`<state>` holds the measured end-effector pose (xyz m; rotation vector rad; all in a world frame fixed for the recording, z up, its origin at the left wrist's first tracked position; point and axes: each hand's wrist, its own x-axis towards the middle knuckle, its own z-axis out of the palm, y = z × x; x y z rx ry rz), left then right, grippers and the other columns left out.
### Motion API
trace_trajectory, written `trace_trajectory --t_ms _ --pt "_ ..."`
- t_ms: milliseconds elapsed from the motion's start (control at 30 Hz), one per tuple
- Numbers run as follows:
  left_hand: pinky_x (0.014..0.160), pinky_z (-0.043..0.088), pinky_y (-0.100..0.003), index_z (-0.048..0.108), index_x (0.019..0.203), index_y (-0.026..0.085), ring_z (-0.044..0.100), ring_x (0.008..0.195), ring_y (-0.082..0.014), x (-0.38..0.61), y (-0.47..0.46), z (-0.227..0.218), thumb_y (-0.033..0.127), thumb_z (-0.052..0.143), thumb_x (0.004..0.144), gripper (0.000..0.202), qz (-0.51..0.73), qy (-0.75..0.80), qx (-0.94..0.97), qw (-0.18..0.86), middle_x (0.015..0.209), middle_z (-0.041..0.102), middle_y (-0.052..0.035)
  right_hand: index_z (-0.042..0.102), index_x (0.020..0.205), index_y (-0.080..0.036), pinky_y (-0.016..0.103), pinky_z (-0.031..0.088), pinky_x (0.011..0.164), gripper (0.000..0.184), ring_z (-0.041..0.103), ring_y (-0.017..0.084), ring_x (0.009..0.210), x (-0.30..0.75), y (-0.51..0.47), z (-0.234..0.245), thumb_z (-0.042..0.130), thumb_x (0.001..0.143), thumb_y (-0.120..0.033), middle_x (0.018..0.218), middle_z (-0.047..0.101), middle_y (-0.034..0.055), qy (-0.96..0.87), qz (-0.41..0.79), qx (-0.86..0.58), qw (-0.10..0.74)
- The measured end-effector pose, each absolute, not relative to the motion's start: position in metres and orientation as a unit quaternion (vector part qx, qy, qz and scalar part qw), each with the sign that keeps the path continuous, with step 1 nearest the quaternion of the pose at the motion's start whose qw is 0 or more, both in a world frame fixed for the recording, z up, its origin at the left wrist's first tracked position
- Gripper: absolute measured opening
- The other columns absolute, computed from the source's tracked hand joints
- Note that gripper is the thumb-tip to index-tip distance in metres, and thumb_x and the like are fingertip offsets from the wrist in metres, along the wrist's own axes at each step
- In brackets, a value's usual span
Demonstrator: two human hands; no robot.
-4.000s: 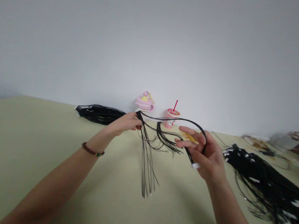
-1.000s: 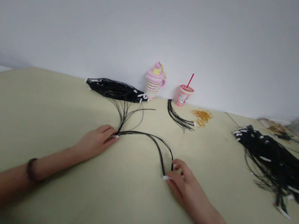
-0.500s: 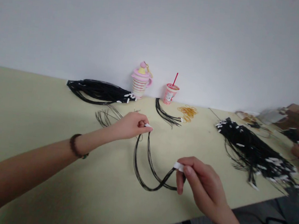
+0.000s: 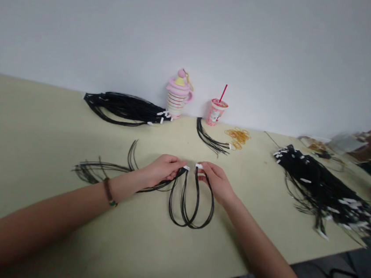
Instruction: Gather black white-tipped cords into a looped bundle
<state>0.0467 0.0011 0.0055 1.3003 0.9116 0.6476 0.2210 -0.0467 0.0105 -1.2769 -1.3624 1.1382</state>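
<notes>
A thin bundle of black wires (image 4: 191,210) with white connector ends lies bent into a U-shaped loop on the pale green table (image 4: 40,132). My left hand (image 4: 162,169) pinches one white end of the bundle, and the loose wire tails (image 4: 103,168) trail off behind it to the left. My right hand (image 4: 216,182) pinches the other white end. The two ends sit close together, almost touching, with the loop hanging toward me.
A big heap of black wires (image 4: 125,108) lies at the back left, a small bunch (image 4: 211,142) at the back middle, a large pile (image 4: 322,189) at the right. A pink cup (image 4: 178,95), a cup with a red straw (image 4: 216,111) and yellow rubber bands (image 4: 239,136) stand by the wall.
My two hands have come together, bringing the white ends side by side. The wide loop has narrowed into a tight U, and the loose tails now lie to the left.
</notes>
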Motion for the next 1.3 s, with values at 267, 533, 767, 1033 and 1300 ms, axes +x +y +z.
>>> trace_trajectory --t_ms 267,533,767,1033,1300 --pt "0.039 0.021 -0.016 0.051 0.061 0.015 0.031 0.042 -0.0034 0.047 -0.013 0.024 0.044 0.057 0.073 0.032 0.314 0.398 0.631 0.587 0.047 0.038 0.0062 0.061 0.088 -0.013 0.025 0.045 0.076 0.03 0.059 0.012 0.078 0.204 -0.065 0.004 0.056 0.075 -0.039 0.088 0.064 0.0059 -0.372 0.712 -0.379 0.459" --pt "0.052 0.04 -0.017 0.057 0.068 0.015 0.052 0.055 -0.0074 0.036 -0.02 0.04 0.025 0.065 0.066 0.013 0.304 0.367 0.708 0.521 0.06 0.056 0.0026 0.06 0.09 -0.013 0.02 0.042 0.066 0.027 0.055 0.009 0.071 0.194 -0.074 0.009 0.058 0.076 -0.035 0.078 0.059 0.0023 -0.336 0.701 -0.353 0.521" --pt "0.073 0.05 -0.024 0.062 0.082 0.013 0.063 0.073 -0.0121 0.03 -0.019 0.049 0.021 0.064 0.065 0.019 0.278 0.374 0.7 0.542 0.078 0.067 -0.0031 0.061 0.089 -0.012 0.018 0.04 0.062 0.027 0.053 0.008 0.066 0.202 -0.072 0.011 0.057 0.077 -0.035 0.071 0.06 0.0025 -0.353 0.681 -0.349 0.539" --pt "0.069 0.048 -0.022 0.059 0.082 0.013 0.061 0.071 -0.0107 0.029 -0.024 0.05 0.025 0.055 0.074 0.015 0.269 0.373 0.755 0.468 0.076 0.065 -0.0022 0.059 0.091 -0.012 0.019 0.04 0.061 0.028 0.052 0.008 0.065 0.197 -0.075 0.016 0.057 0.076 -0.037 0.071 0.059 0.0023 -0.326 0.676 -0.333 0.571" --pt "0.055 0.041 -0.018 0.051 0.078 0.016 0.056 0.06 -0.0087 0.024 -0.025 0.054 0.028 0.045 0.08 0.014 0.246 0.365 0.795 0.416 0.066 0.059 0.0015 0.059 0.093 -0.013 0.02 0.041 0.061 0.031 0.053 0.008 0.066 0.198 -0.077 0.027 0.062 0.072 -0.035 0.072 0.058 0.001 -0.296 0.667 -0.34 0.593"
